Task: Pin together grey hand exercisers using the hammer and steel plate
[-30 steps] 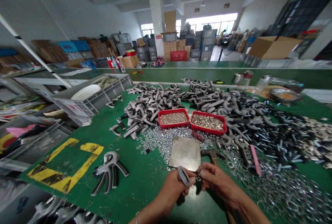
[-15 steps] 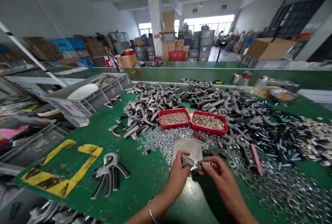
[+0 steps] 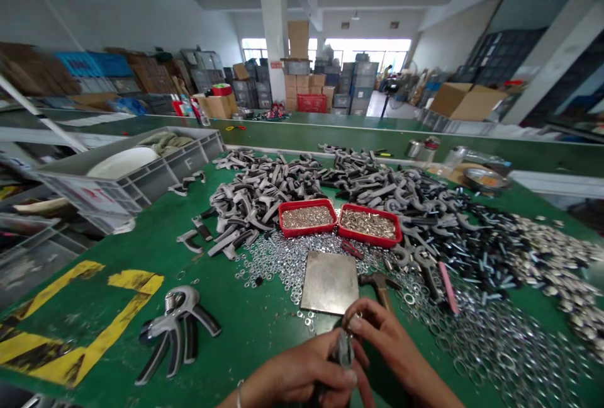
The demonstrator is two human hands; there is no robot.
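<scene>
My left hand is closed around a grey handle part, low in front of the metal plate. Close against it, my right hand pinches with thumb and fingertips at the far end of that part. A small shiny metal piece shows between the right fingers, mostly covered. Just beyond the right hand lies a hammer. Off to the left rest assembled hand grip exercisers with springs and black-and-grey handles.
Two red trays of small metal parts stand behind the plate. Grey handles are heaped around them. Loose nuts and metal rings cover the bench. A grey crate stands at left.
Both hands have come down and nearer to me, off the metal plate, and drawn together. The spring seen in my right fingers is now largely hidden. The view has shifted slightly.
</scene>
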